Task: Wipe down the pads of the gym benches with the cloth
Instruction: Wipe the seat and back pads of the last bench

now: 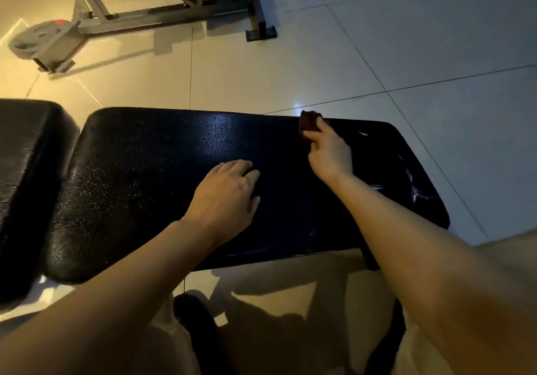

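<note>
Far left: second black pad (26, 177), just beside the main pad (151, 188), narrow gap between. Left hand (228, 194) flat on the main pad, fingers relaxed and spread, bracing. Right hand (329, 153) pinches the dark cloth (309, 121) at the pad's far edge. Risk: cloth sits right on the edge, a stroke outward could run it off onto the floor (377, 54). Vinyl is cracked at the right end (415, 191); cloth could snag there. Surface glossy, pebbled. Room: pale tiles, dim light, grey equipment frame (162, 14) well behind.
</note>
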Available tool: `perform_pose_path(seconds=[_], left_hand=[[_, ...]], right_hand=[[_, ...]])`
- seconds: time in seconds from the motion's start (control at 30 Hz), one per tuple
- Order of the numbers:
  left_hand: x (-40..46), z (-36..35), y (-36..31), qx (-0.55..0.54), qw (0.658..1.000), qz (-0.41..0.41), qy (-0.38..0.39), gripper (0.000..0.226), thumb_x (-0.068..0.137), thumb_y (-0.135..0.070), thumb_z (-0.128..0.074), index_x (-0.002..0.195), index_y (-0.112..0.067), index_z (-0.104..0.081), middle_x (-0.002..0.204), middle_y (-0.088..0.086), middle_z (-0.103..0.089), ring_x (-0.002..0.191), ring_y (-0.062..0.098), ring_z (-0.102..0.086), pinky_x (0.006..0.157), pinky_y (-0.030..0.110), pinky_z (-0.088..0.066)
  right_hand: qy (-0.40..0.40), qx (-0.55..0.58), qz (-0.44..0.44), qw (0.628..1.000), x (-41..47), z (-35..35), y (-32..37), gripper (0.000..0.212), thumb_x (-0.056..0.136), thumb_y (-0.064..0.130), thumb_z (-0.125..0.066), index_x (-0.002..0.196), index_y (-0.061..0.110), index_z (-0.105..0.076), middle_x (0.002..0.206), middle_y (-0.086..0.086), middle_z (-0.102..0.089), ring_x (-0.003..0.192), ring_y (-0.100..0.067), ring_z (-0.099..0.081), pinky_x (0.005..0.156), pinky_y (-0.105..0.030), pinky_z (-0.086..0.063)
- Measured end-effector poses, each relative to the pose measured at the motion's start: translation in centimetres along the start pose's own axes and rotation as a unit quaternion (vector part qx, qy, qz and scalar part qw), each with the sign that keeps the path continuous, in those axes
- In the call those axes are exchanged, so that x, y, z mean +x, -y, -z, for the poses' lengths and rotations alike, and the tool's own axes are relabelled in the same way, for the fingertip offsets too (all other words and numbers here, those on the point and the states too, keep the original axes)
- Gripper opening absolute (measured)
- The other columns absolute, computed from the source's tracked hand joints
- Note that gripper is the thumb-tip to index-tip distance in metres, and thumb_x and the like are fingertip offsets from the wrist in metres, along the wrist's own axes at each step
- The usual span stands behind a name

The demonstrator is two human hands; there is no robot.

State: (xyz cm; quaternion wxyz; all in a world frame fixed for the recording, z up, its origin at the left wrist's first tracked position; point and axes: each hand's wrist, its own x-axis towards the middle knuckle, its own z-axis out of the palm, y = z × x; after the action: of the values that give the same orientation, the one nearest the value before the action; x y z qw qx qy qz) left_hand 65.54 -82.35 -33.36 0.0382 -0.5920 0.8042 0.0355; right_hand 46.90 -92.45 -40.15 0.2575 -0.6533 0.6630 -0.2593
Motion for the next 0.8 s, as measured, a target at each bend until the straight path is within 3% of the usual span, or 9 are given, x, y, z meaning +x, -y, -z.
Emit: perform_pose_path(seconds=[0.23, 0.37, 0.5, 0.6, 0.73, 0.8], left_hand=[[-1.9, 0.1, -0.9, 0.002, 1.0, 0.017, -0.019, 0.053, 0.093, -0.035, -0.055, 0.141, -0.014, -0.045, 0.149, 0.006, -0.04, 0.137, 0.021, -0.035, 0.115, 0.031, -0.02], [-3.4, 0.3, -0.6, 0.006, 1.0, 0.019, -0.02, 0.051, 0.094, -0.038, -0.053, 0.141, -0.019, -0.045, 0.148, 0.002, -0.041, 0.135, 0.02, -0.037, 0.115, 0.033, -0.021], [-5.3, 0.1, 0.0, 0.004, 0.999, 0.033, -0.036, 0.049, 0.093, -0.037, -0.055, 0.138, -0.019, -0.049, 0.144, 0.003, -0.046, 0.131, 0.021, -0.041, 0.114, 0.035, -0.024], [-6.9, -0.1, 0.6, 0.004, 0.997, 0.056, -0.058, 0.049, 0.091, -0.036, -0.058, 0.136, -0.017, -0.052, 0.142, 0.005, -0.049, 0.131, 0.022, -0.044, 0.116, 0.039, -0.025], [-8.1, 0.1, 1.3, 0.011, 0.993, 0.085, -0.081, 0.044, 0.086, -0.032, -0.059, 0.127, -0.014, -0.06, 0.13, 0.007, -0.058, 0.123, 0.024, -0.05, 0.112, 0.04, -0.027], [-8.5, 0.3, 1.6, 0.018, 0.992, 0.091, -0.08, 0.045, 0.086, -0.033, -0.06, 0.127, -0.015, -0.06, 0.128, 0.006, -0.058, 0.12, 0.025, -0.051, 0.11, 0.04, -0.03]], right_hand=[[0.076, -0.01, 0.201, 0.977, -4.4, -1.7, 4.8, 0.044, 0.093, 0.007, -0.052, 0.131, 0.026, -0.06, 0.157, 0.008, -0.03, 0.141, -0.015, -0.034, 0.114, -0.031, -0.03], [0.04, -0.004, 0.083, 0.996, -3.7, 0.5, 0.6, 0.042, 0.096, 0.005, -0.048, 0.132, 0.023, -0.06, 0.158, 0.007, -0.026, 0.141, -0.016, -0.033, 0.112, -0.023, -0.025], [0.023, -0.029, 0.025, 0.999, -4.9, 0.2, 1.4, 0.046, 0.096, 0.006, -0.047, 0.139, 0.022, -0.051, 0.161, 0.005, -0.02, 0.14, -0.024, -0.035, 0.115, -0.033, -0.031], [0.052, -0.016, 0.115, 0.992, -6.8, -1.8, 5.9, 0.046, 0.095, 0.008, -0.049, 0.138, 0.024, -0.053, 0.161, 0.004, -0.021, 0.141, -0.024, -0.034, 0.114, -0.037, -0.032], [0.139, -0.011, 0.297, 0.945, -9.3, -4.2, 10.5, 0.046, 0.096, 0.006, -0.05, 0.138, 0.025, -0.053, 0.161, 0.004, -0.019, 0.147, -0.02, -0.021, 0.118, -0.038, -0.026], [0.14, -0.006, 0.306, 0.942, -8.7, -4.0, 9.6, 0.047, 0.094, 0.004, -0.053, 0.135, 0.027, -0.056, 0.16, 0.006, -0.022, 0.146, -0.017, -0.024, 0.118, -0.035, -0.026]])
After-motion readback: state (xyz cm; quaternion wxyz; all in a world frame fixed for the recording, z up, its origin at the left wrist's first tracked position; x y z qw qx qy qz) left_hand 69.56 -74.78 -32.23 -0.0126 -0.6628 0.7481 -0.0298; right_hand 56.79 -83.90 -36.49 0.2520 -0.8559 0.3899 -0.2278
